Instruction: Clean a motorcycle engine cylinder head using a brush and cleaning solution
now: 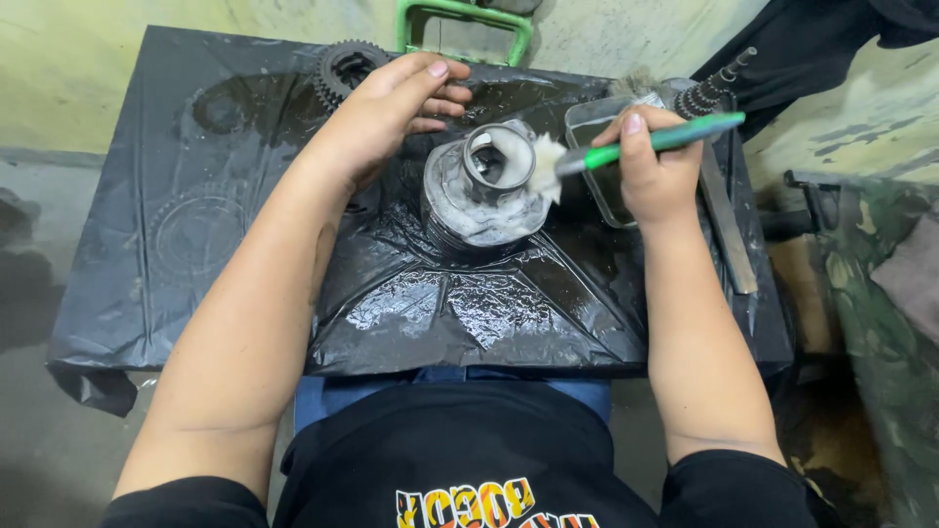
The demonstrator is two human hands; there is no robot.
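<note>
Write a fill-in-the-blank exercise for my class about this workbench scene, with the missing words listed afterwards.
1. The right hand holds a brush with a ____ handle.
2. The brush's white bristles touch a round metal part coated in ____ foam.
3. The left hand rests beside that part, over a dark toothed ____ lying on the table.
4. The table is covered with a wet ____ plastic sheet.

Missing words: green; white; gear; black
</note>
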